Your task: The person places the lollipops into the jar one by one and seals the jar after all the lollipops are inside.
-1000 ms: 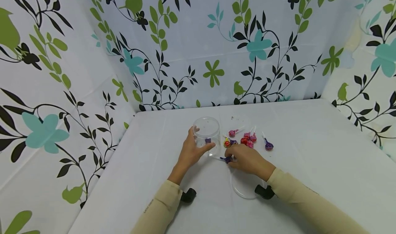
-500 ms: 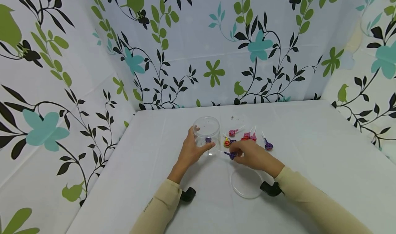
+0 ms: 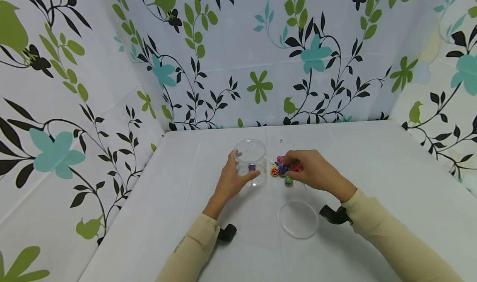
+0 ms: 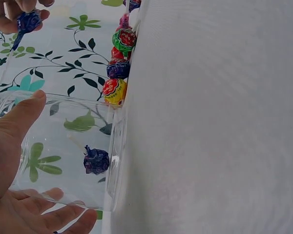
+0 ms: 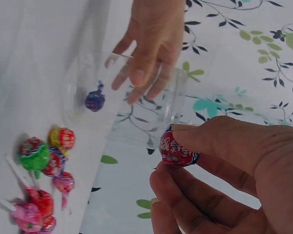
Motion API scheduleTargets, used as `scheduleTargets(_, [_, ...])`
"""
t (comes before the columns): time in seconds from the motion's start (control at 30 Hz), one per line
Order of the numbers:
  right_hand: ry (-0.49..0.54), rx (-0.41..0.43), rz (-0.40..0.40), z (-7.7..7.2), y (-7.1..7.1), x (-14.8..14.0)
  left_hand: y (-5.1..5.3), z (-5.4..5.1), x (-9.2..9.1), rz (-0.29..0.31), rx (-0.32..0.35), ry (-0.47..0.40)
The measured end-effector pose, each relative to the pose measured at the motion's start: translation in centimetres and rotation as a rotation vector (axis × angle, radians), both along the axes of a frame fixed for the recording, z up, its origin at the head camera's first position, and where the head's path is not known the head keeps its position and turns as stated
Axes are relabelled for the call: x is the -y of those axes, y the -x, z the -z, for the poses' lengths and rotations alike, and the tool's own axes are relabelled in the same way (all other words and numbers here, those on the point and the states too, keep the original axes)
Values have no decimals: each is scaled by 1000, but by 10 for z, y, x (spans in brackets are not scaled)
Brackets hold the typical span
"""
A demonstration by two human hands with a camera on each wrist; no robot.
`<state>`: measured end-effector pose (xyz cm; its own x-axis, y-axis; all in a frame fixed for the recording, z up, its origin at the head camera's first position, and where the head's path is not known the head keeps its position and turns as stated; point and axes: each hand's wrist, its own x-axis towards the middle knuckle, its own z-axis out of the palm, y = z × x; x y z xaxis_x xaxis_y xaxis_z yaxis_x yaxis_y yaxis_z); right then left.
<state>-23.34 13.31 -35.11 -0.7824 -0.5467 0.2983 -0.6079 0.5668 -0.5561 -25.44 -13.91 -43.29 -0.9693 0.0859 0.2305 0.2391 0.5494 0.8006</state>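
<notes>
My left hand (image 3: 229,180) grips a clear plastic jar (image 3: 250,162) around its side, thumb in front. One dark blue wrapped lollipop (image 4: 96,160) lies at the bottom of the jar. Just to the right of the jar, my right hand (image 3: 316,170) pinches another lollipop (image 5: 178,148), with a blue and red wrapper, by its head between thumb and fingers. Its stick points left towards the jar in the head view. Below that hand is a group of loose lollipops, among them a green one (image 5: 33,154), a yellow one (image 5: 63,139) and a pink one (image 5: 29,217).
A clear round lid (image 3: 280,220) lies flat on the white table (image 3: 179,191), nearer than the lollipops. Patterned cloth (image 3: 223,58) hangs behind the table and on both sides. A black camera mount (image 3: 227,233) sits at each wrist.
My right hand has lifted the blue lollipop off the table, moving up and farther back. A green lollipop now shows below it. My left hand and the jar have stayed nearly still.
</notes>
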Motion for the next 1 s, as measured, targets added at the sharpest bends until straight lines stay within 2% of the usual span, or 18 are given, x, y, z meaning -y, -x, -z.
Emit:
scheduleTargets(0.27, [19,-78,21,-21,13,21,1,-1,0,-13,16,0])
scheduleTargets(0.37, [5,-98,40,-24,19,32,1,1,0,-11,24,-10])
scheduleTargets(0.67, [-48,-91,58,-23,36,54,1,5,-1,4,12,-16])
scheduleTargets(1.0, [-140,-65,45,-23,48,65,-1,1,1,2,16,-19])
